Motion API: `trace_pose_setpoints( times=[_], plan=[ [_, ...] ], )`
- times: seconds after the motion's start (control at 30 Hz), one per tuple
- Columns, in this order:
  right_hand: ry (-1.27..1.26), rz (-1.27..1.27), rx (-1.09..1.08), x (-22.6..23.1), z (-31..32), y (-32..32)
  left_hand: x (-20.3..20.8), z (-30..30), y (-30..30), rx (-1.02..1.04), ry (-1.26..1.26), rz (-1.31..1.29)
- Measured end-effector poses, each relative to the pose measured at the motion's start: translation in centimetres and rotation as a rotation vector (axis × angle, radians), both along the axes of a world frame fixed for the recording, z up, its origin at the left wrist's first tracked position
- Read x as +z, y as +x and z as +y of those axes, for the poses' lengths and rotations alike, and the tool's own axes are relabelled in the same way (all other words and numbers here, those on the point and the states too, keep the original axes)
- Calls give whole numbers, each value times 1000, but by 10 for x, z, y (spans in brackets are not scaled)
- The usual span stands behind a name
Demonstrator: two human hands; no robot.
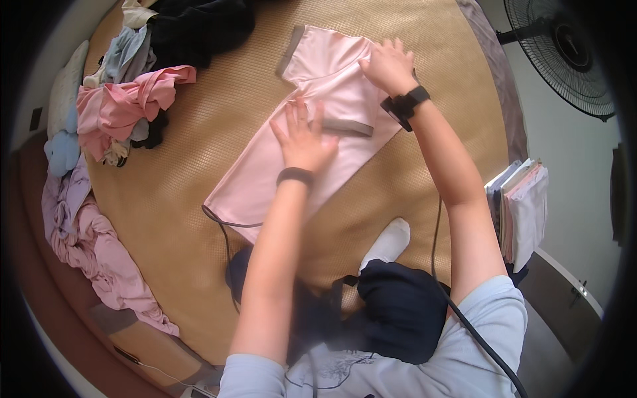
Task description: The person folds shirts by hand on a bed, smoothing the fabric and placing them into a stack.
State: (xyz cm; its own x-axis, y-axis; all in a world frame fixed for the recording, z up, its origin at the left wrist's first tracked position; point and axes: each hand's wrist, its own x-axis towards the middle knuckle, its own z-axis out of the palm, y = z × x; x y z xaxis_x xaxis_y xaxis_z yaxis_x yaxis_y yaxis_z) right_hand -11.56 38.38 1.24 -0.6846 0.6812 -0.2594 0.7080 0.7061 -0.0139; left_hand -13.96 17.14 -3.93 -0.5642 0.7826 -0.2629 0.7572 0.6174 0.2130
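A light pink short-sleeved shirt (275,156) with grey cuffs lies folded lengthwise and slanted on the woven tan mat (192,132). One sleeve points to the far left; the other sleeve's grey cuff (352,126) lies across the shirt's middle. My left hand (305,139) presses flat on the fabric beside that cuff, fingers spread. At the far right end of the shirt, my right hand (390,66) rests on the cloth with its fingers apart, covering part of the shirt's upper edge. A thin dark cable (227,229) crosses the shirt's near end.
Unfolded clothes, including a coral pink garment (126,103) and a black one (199,33), are heaped at far left. More crumpled pink cloth (99,252) lies along the left edge. A folded stack of clothes (521,205) and a fan (564,50) stand at right.
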Motion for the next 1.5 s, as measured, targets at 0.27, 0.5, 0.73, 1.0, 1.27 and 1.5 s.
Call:
trace_pose_setpoints(
  times=[0.27, 0.5, 0.73, 1.0, 1.27, 1.5],
  plan=[
    [-73, 307, 178, -37, -12, -94, 1, 0, 1, 8, 26, -27],
    [7, 587, 191, -66, -7, -102, -6, 0, 1, 16, 90, -16],
    [-92, 540, 245, -62, 11, -82, -3, 1, 3, 3, 76, -8],
    [-39, 583, 129, -67, -5, -90, -10, 2, 3, -2, 95, 13],
    [-36, 509, 66, -51, -26, -100, -11, 0, 1, 3, 47, 2],
    [-179, 813, 328, -31, 4, -60, -4, 3, 1, 12, 31, -16]
  ],
)
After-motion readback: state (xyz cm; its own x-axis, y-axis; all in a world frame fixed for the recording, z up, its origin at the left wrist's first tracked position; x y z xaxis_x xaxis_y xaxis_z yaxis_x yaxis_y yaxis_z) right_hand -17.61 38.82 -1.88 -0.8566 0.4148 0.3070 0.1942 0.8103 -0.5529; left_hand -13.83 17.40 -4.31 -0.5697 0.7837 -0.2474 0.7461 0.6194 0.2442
